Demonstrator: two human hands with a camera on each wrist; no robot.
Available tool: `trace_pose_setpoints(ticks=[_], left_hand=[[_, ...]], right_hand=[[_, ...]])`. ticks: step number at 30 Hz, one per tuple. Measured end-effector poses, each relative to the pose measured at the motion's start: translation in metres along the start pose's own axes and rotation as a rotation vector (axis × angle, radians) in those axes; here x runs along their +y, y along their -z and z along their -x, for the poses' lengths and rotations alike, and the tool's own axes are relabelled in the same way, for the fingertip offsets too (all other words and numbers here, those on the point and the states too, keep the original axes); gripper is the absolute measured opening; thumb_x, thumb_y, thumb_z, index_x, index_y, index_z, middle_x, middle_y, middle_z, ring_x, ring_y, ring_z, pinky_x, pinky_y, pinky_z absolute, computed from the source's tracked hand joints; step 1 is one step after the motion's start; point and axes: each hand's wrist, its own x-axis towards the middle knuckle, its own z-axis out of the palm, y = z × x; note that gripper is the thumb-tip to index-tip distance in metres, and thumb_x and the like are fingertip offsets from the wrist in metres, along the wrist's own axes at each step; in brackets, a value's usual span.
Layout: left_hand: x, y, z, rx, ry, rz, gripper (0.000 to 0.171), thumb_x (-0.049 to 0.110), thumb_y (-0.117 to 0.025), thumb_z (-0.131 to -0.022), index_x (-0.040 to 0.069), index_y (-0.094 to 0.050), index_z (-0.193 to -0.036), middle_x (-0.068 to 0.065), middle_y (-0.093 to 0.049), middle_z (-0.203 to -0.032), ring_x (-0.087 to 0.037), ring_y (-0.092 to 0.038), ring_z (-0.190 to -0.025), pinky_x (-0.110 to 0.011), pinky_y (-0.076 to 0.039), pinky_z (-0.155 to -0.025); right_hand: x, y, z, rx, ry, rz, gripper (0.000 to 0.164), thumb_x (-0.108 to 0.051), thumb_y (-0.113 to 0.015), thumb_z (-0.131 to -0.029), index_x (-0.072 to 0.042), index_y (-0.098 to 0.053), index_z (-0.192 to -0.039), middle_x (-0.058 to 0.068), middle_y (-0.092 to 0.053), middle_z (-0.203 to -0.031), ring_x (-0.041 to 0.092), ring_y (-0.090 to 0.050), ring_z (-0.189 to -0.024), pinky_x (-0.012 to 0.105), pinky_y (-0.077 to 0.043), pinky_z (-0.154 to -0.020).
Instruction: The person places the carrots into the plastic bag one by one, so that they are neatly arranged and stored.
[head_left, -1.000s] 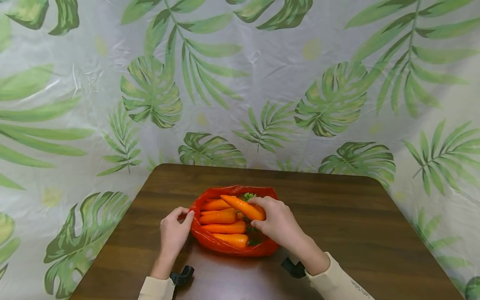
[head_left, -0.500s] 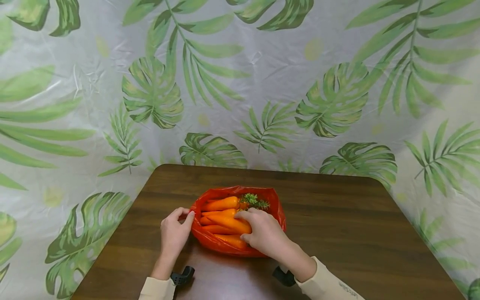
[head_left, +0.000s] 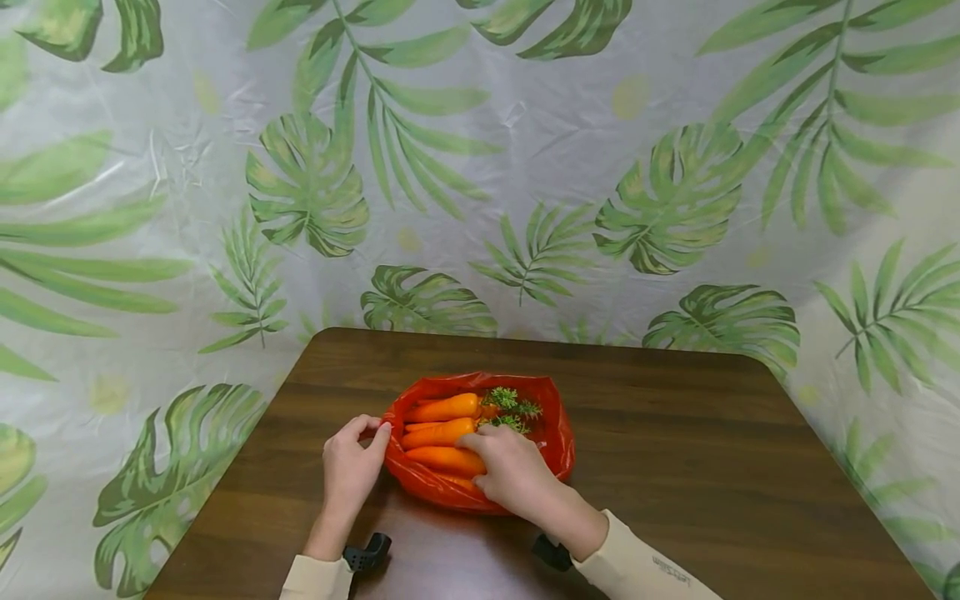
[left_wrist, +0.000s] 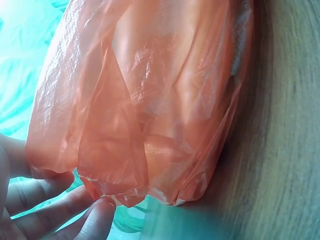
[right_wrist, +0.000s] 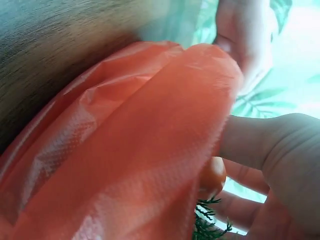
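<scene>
An orange-red plastic bag stands wide open on the table, with several carrots lying side by side in it. Sprigs of green leaf show at their thick ends. My left hand pinches the bag's left rim between thumb and fingers; the left wrist view shows those fingers at the crumpled bag edge. Inside the bag, my right hand grips the thick end of one carrot near the front side. In the right wrist view, the bag wall hides most of that carrot.
A dark brown wooden table lies under the bag, its far edge against a leaf-patterned sheet. Black wrist mounts sit by both cream sleeves.
My right hand has brought the carrot down from above the others, moving left and toward the front of the bag. The left hand stays at the rim.
</scene>
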Motion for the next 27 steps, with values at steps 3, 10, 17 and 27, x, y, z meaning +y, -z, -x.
trace_pose_setpoints(ticks=[3,10,17,27], left_hand=[[0.001,0.000,0.001,-0.001,-0.004,0.004,0.008,0.017,-0.076,-0.090,0.015,-0.073,-0.083,0.000,-0.073,-0.088,-0.020,-0.068,-0.086,-0.039,-0.057,-0.075],[0.000,0.002,0.002,-0.022,0.005,0.016,0.006,0.018,-0.074,-0.092,0.014,-0.073,-0.087,-0.002,-0.073,-0.091,-0.022,-0.067,-0.089,-0.043,-0.058,-0.080],[-0.001,0.002,0.002,-0.021,0.000,0.014,0.007,0.018,-0.074,-0.092,0.013,-0.073,-0.088,-0.002,-0.073,-0.091,-0.022,-0.068,-0.089,-0.042,-0.059,-0.080],[0.001,0.001,0.003,-0.012,-0.010,0.022,0.007,0.018,-0.075,-0.091,0.013,-0.073,-0.086,-0.001,-0.072,-0.089,-0.021,-0.069,-0.087,-0.041,-0.059,-0.079]], right_hand=[[-0.001,-0.003,-0.001,0.008,0.021,0.030,0.043,-0.020,-0.088,-0.074,-0.022,-0.072,-0.114,-0.003,-0.067,-0.097,0.020,-0.063,-0.086,0.037,-0.057,-0.073],[-0.005,-0.008,-0.004,0.075,0.091,0.035,0.040,-0.018,-0.089,-0.075,-0.018,-0.074,-0.112,0.000,-0.062,-0.100,0.021,-0.064,-0.086,0.035,-0.057,-0.075],[-0.009,-0.016,-0.009,0.109,0.114,0.085,0.037,-0.019,-0.089,-0.073,-0.022,-0.073,-0.106,-0.002,-0.056,-0.093,0.018,-0.055,-0.076,0.034,-0.055,-0.067],[-0.007,-0.023,-0.006,0.176,0.154,0.154,0.036,-0.023,-0.089,-0.074,-0.023,-0.072,-0.105,0.003,-0.053,-0.095,0.021,-0.050,-0.076,0.035,-0.047,-0.061]])
